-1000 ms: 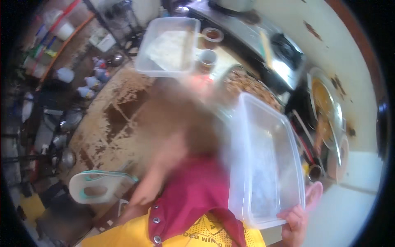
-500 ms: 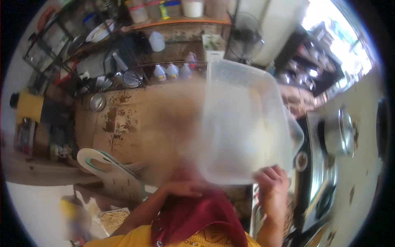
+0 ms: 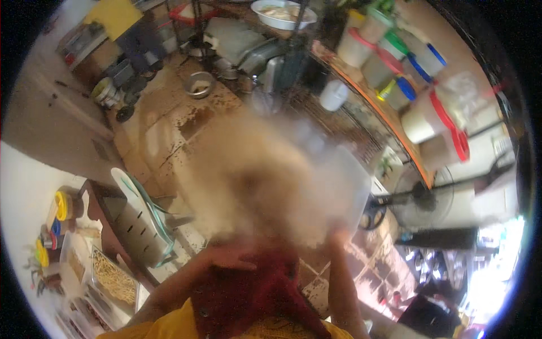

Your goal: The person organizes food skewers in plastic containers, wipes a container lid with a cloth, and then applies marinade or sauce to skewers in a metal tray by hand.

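Note:
A large translucent plastic container (image 3: 351, 179) is in front of me, right of the middle. Much of it is lost behind a hazy blur in the centre of the picture. My right hand (image 3: 337, 237) is closed on its near edge; the fingers themselves are smeared. At my waist, my left hand (image 3: 236, 259) lies against the maroon apron (image 3: 226, 291) with its fingers stretched out, holding nothing.
To my left stand a white-and-green slotted plastic chair (image 3: 141, 217) and a tray of pale sticks (image 3: 113, 277). A metal bowl (image 3: 199, 85) sits on the stained floor ahead. Lidded tubs (image 3: 432, 118) fill an orange-edged shelf; a fan (image 3: 423, 198) stands at right.
My view has swung to the right, so shelf and floor appear tilted. The container stays in my right hand and now looks lower and more blurred. My left hand remains at the apron.

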`<state>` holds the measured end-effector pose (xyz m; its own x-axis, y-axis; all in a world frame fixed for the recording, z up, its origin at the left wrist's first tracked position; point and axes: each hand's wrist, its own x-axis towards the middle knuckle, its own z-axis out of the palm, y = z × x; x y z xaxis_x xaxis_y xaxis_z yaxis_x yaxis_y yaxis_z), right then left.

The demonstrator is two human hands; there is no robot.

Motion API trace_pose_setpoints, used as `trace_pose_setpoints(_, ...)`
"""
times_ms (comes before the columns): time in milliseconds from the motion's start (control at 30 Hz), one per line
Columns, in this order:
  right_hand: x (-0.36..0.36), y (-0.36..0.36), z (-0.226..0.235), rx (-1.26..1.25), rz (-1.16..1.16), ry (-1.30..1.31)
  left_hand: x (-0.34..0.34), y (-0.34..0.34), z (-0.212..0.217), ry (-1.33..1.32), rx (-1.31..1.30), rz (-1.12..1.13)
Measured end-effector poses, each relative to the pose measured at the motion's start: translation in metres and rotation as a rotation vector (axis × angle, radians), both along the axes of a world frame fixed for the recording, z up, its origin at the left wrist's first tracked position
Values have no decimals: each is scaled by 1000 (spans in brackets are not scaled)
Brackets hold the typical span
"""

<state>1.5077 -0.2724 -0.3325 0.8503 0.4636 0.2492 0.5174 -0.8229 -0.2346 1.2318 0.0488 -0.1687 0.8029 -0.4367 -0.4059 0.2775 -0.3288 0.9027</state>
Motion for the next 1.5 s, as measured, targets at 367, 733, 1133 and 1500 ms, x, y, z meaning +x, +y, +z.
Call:
trace_pose_setpoints(367, 325, 134, -148, -399, -168, 179, 0, -54, -36, 520, -35, 875)
trace_pose_setpoints(733, 445, 149, -257, -629, -224, 331, 29, -60, -159, 746, 352, 881)
trace_pose_setpoints(1133, 361, 551, -98, 228, 725, 396, 186, 174, -199, 628, 141, 1015)
trace_pose_setpoints(1500, 509, 951, -78, -806, 787, -136, 159, 365, -283, 651, 185, 548)
